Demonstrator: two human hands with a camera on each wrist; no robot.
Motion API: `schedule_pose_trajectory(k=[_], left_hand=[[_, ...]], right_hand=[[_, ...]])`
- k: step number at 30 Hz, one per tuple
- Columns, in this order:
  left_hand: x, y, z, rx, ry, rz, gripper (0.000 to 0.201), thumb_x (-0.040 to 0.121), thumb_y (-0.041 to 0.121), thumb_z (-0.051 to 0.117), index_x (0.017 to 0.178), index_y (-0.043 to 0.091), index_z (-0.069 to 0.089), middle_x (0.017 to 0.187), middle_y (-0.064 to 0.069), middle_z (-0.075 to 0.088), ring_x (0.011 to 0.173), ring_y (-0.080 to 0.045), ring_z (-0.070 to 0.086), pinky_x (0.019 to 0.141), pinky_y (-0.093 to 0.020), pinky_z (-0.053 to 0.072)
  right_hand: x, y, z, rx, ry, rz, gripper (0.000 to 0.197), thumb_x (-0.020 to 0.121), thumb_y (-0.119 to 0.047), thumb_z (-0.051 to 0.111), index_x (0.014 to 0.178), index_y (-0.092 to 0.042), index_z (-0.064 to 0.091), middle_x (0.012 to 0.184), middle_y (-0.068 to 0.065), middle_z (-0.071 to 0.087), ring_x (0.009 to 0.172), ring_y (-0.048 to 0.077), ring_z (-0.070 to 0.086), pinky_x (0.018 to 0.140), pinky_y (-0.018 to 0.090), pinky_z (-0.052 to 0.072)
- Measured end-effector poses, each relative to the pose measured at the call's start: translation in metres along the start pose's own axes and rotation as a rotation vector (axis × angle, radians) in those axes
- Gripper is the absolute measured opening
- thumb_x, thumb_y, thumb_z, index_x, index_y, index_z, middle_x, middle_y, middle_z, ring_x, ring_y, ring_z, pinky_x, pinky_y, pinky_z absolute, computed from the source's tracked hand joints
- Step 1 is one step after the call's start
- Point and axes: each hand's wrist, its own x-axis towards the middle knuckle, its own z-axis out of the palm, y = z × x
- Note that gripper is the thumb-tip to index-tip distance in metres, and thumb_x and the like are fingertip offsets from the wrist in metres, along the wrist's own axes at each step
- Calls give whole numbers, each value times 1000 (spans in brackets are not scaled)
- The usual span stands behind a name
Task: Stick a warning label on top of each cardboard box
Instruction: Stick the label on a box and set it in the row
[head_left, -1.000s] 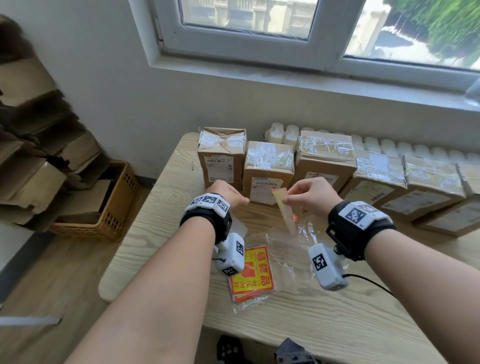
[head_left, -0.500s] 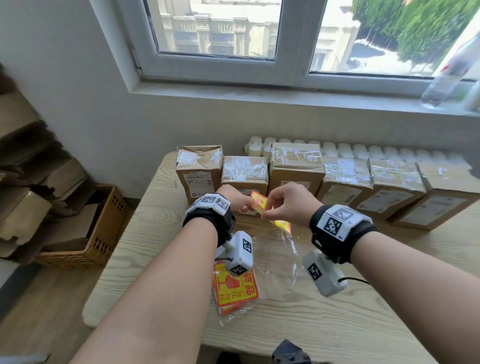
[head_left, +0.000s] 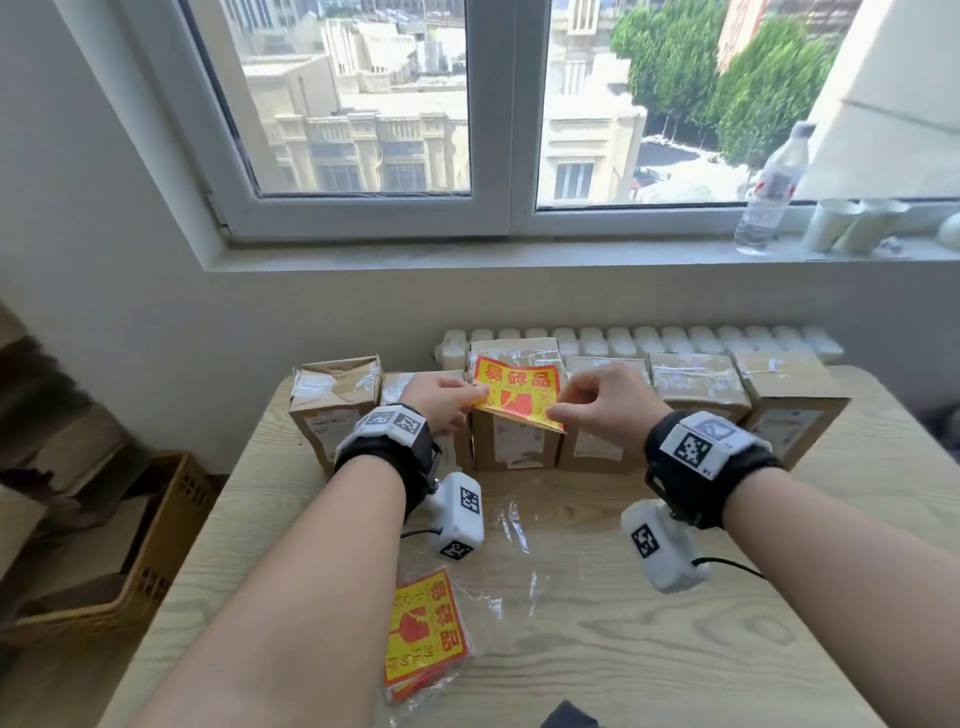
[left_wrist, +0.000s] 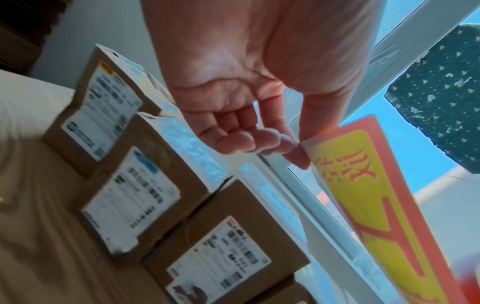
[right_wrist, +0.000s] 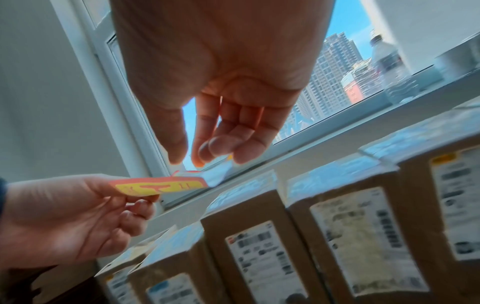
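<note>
I have the wooden counter (head_left: 623, 649) in front of me, with a row of taped cardboard boxes (head_left: 696, 384) along its far edge under the window; none of the tops I can see carries a label yet. Nearer to me a clear bag of spare labels (head_left: 423, 631) lies flat on the wood.

The warning label (head_left: 517, 391) hangs in the air just above the third box from the left (head_left: 514, 447), not yet touching it as far as I can tell. My left hand (head_left: 441, 397) pinches its left edge between thumb and forefinger, the other fingers curled. My right hand (head_left: 605, 402) is at its near right corner, thumb and fingertips closed down on it; the wrist view is too blurred there to say how firmly.

The risks, as I judge them: the sheet sags between two small pinches, so it could fold onto itself, or one corner could touch the crinkled tape first and set the label crooked or creased. Sticky adhesive may also cling to my fingertips on release.
</note>
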Motion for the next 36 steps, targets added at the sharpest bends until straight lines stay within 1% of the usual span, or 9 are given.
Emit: schedule_pose_trajectory(k=[2,7,14,17,20,23,26,30,36], left_hand=[[6,14,16,-94,-6,15,12,83,26,74,84,15,69,69,0,57,55,-10,45,50,-21,44],[17,52,70,-211,-62,37,11,82,18,75,82,16,64,68,0,59,54,-8,48,45,-16,44],[35,76,139,-241,-97,31,14,83,8,72,85,16,60,75,-2,59,63,-11,49,58,-24,44],[44,77,157,-245,-92,10,15,84,7,71,85,17,59,76,-2,59,67,-12,52,62,-24,48],[51,78,168,-293,-77,-14,12,87,11,69,91,15,58,80,-3,60,71,-13,58,68,-28,53],[57,79,176,-334,-54,-40,9,90,13,66,87,15,58,81,-2,60,71,-13,59,72,-30,54],[61,77,180,-330,-26,-51,9,90,12,65,83,15,59,80,-2,61,70,-13,59,70,-30,55],[64,70,182,-320,-1,-73,11,90,12,65,81,14,59,79,-2,62,71,-14,60,68,-30,55],[60,64,185,-336,-4,-91,8,88,11,66,84,16,61,86,-3,65,78,-17,61,71,-31,56]], right_hand=[[-3,17,-19,-12,42,19,11,77,-25,75,77,-15,73,73,-2,69,68,9,61,60,20,47],[-14,63,-65,-46,112,87,7,76,-21,75,71,-19,71,71,-6,68,69,9,63,64,21,49],[-16,128,-113,-222,137,175,3,80,-25,68,83,-25,69,77,-11,65,78,10,63,75,28,53],[-10,157,-121,-310,115,214,18,82,-26,65,100,-27,67,94,-8,66,89,11,62,82,29,52],[0,181,-128,-395,84,228,41,79,-23,70,118,-26,60,121,-3,59,110,16,55,93,31,47],[14,202,-134,-476,8,246,68,76,-16,72,137,-25,44,139,-1,45,131,19,39,107,35,37],[29,222,-137,-589,-110,270,88,76,-14,71,149,-25,22,156,2,23,146,22,16,118,46,22],[40,235,-134,-676,-234,329,104,77,-6,67,153,-31,0,162,-1,-1,149,21,-6,119,56,8],[43,246,-128,-712,-298,364,112,76,-1,65,151,-35,-11,162,-1,-9,149,23,-9,116,61,8]])
